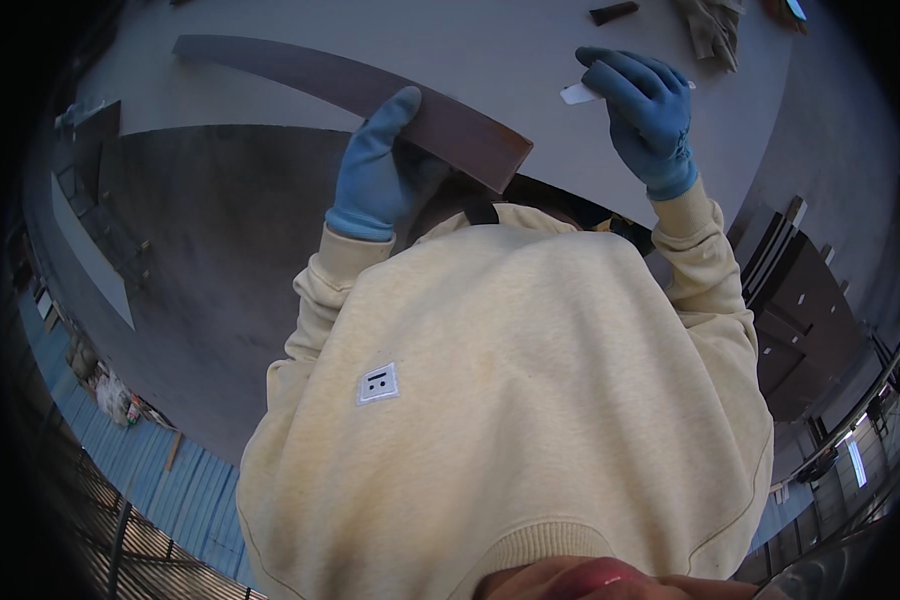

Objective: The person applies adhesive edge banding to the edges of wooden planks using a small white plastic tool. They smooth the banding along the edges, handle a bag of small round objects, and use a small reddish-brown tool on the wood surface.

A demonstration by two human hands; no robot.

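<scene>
My left hand (375, 165), in a blue work glove, grips the near part of a long, dark brown board (300, 70). The thumb lies on the board's upper face, and the other fingers are hidden beneath it. The board slants from the far left toward my body. To the right and apart from it, my gloved right hand (645, 110) is raised, with its fingers closed on a thin white flat piece (578, 94). One end of that piece sticks out to the left; most of it is covered by the glove, so its exact kind does not show.
A light grey work surface (510, 60) spreads beyond my hands. A small dark tube-like object (613, 13) and a crumpled beige cloth (712, 30) lie at its far right. Dark brown panels (805, 320) are stacked to the right. A large dark sheet (210, 230) extends at left.
</scene>
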